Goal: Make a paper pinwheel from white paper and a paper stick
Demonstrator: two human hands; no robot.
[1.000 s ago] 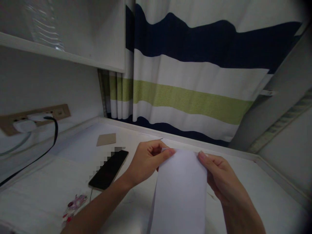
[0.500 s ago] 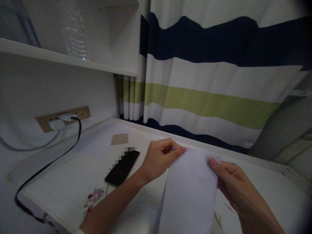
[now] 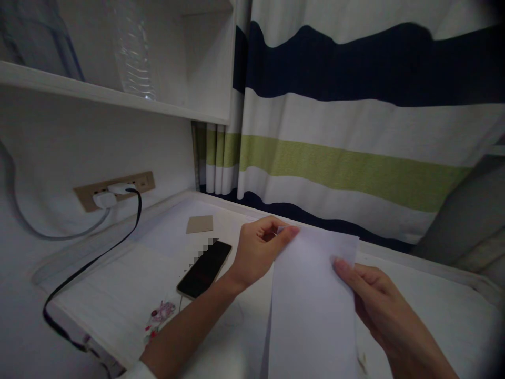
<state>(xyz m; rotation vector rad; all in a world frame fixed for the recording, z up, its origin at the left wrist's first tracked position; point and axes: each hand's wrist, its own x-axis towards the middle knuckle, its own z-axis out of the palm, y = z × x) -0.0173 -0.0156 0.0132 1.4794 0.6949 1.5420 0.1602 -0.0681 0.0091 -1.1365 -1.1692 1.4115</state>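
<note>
I see the sheet of paper [image 3: 311, 305] held up over the desk [image 3: 118, 295], my left hand [image 3: 258, 250] pinching its top left corner, my right hand [image 3: 371, 295] gripping its right edge.

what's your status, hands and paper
Left hand pinching top left corner of white paper. Right hand gripping its right edge. Phone lies left, apart.
</note>
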